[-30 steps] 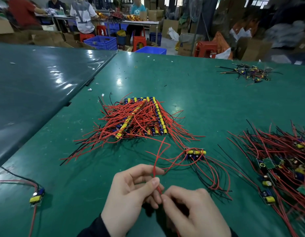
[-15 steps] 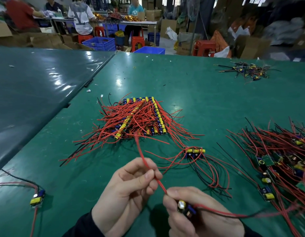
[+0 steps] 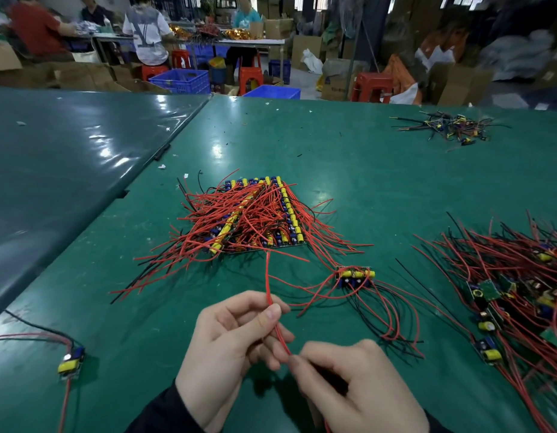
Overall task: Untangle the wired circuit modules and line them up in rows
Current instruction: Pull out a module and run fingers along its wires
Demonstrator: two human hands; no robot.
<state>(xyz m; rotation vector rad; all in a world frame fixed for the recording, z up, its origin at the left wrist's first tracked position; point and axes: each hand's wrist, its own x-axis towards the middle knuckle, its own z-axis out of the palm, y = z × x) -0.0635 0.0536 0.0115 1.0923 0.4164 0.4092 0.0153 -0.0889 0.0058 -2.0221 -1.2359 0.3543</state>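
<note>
So far, judging by the green worktop [image 3: 349, 170], I am somewhere in the middle of the job. Ahead of me sits the sorted stack [image 3: 255, 214]: modules lined up in rows, their yellow and blue parts forming straight bands, with red and black leads fanning out to the sides and toward me. To my right lies the tangled heap [image 3: 514, 282], a big mess of red and black wire with green boards and yellow parts poking out at odd angles; all of that looks unsorted. Between stack and heap, a small group of modules [image 3: 354, 276] stands in a short line, its leads curling toward me, which I take for the start of a new row. Far off on the right there is a small dark pile of bits [image 3: 449, 128], and one lone module [image 3: 70, 364] lies near my left elbow, well apart from the rest.

The piece in hand is a thin red wire [image 3: 268, 282], slightly curved, rising from my fingers toward the stack. My left hand [image 3: 227, 354] pinches it between thumb and fingertips, the other fingers loosely curled. My right hand [image 3: 358, 389] is curled round the wire's lower end; whether a module sits inside that fist I cannot tell.
</note>
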